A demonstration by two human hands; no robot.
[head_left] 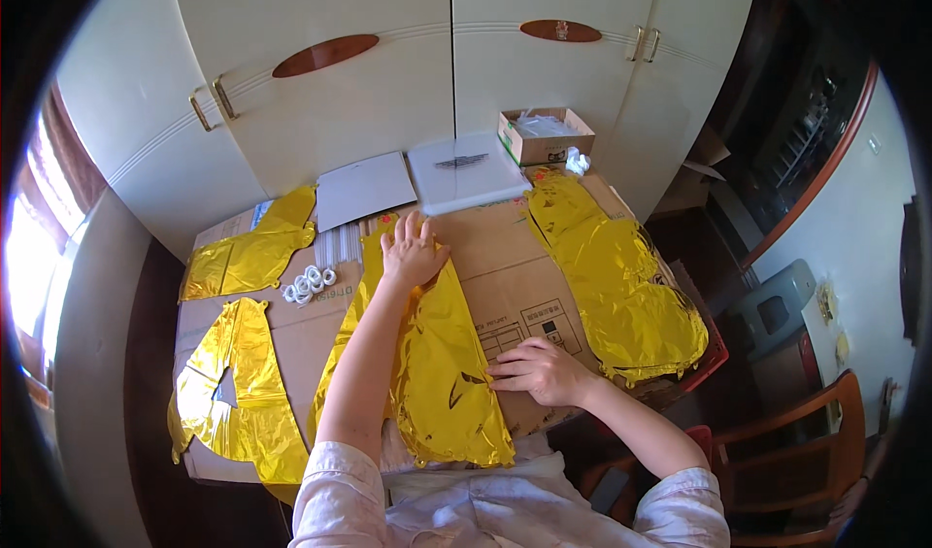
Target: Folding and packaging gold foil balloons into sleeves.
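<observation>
A flat, uninflated gold foil balloon [449,383] lies lengthwise in front of me, its lower end near the table's front edge. My left hand [413,255] rests on its upper part with the fingers spread. At its lower right edge, my right hand [546,371] touches the foil with outstretched fingertips, palm down. Under my left forearm runs another strip of gold foil [340,359]; whether it belongs to the same balloon I cannot tell. Further gold foil balloons lie flat around: a wide one [621,286] at the right, one [238,383] with a hole at the near left, and one [254,252] at the far left.
Flattened cardboard [500,262] covers the table. Several rolls of white ribbon or tape [309,284] sit beside clear straws [338,247]. Behind are a white sheet [365,189], a clear plastic packet [466,172] and an open carton [547,142]. A wooden chair [806,451] stands right.
</observation>
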